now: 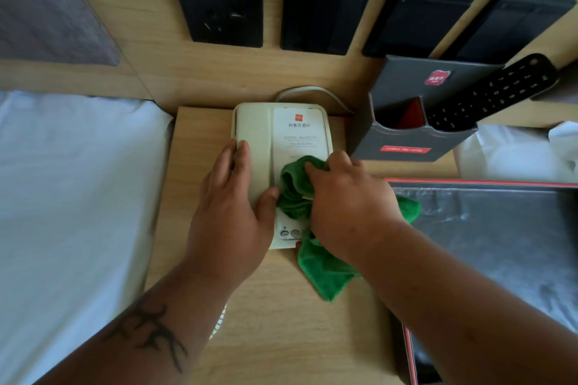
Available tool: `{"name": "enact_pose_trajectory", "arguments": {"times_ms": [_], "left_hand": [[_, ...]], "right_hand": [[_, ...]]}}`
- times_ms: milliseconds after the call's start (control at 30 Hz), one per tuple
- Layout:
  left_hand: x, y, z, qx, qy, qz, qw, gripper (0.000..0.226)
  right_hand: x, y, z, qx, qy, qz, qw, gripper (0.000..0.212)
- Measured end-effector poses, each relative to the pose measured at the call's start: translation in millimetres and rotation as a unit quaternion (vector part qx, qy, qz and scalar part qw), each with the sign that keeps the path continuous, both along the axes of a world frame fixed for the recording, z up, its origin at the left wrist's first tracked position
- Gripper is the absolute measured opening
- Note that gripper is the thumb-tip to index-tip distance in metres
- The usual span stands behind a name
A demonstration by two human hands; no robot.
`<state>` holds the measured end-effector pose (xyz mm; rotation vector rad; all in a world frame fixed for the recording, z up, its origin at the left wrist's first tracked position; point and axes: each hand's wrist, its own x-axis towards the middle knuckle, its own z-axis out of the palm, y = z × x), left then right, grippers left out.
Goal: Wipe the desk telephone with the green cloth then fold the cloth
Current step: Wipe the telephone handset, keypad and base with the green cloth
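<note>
At centre frame, on the wooden nightstand (281, 322), the phone (297, 134) lay flat. Left hand (231, 212) was spread flat over the handset, steadying it. Right hand (344, 203) was bunched around the cloth (294, 187), pressing it on the phone's lower face, a corner trailing onto the wood. Wiping seemed underway; good practice would be short strokes, light pressure over the buttons (290, 233), base held firm.
</note>
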<state>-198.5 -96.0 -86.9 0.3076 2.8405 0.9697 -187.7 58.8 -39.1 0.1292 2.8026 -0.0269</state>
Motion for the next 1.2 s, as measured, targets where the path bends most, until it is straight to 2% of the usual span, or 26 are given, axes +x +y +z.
{"name": "enact_pose_trajectory", "arguments": {"times_ms": [233,367,467,533,733,833,933,1100,1200], "left_hand": [[0.6,0.2,-0.5,0.005,0.0,-0.001,1.0,0.076],[0.6,0.1,-1.1,0.016,-0.008,0.0,1.0,0.077],[1.2,0.3,-0.3,0.031,-0.019,0.013,0.999,0.08],[0.9,0.4,0.0,0.032,-0.019,0.021,0.999,0.081],[2.2,1.4,3.1,0.038,-0.03,0.022,0.999,0.082],[1.4,1.9,3.5,0.038,-0.035,0.021,0.998,0.081],[0.7,2.4,2.1,0.04,-0.037,0.024,0.998,0.082],[1.1,2.7,0.1,0.045,-0.035,0.036,0.998,0.08],[1.2,2.5,-0.8,0.047,-0.032,0.039,0.998,0.08]], "right_hand": [[8.0,9.6,0.5,-0.013,-0.03,-0.068,0.997,0.055],[10.9,16.2,6.1,-0.034,-0.029,-0.03,0.999,0.055],[1.3,19.0,7.6,-0.042,0.028,0.046,0.998,0.063],[-6.7,15.9,6.0,-0.029,0.023,0.085,0.996,0.06],[0.8,15.8,12.7,0.0,-0.053,0.045,0.998,0.052],[-1.3,18.6,20.7,-0.037,-0.01,-0.003,0.999,0.04],[-18.0,14.2,16.5,-0.055,0.051,-0.018,0.997,0.042],[-53.6,6.2,-2.9,-0.015,0.074,-0.034,0.997,0.037],[-71.5,7.6,-5.1,0.009,0.095,-0.011,0.995,0.036]]}}
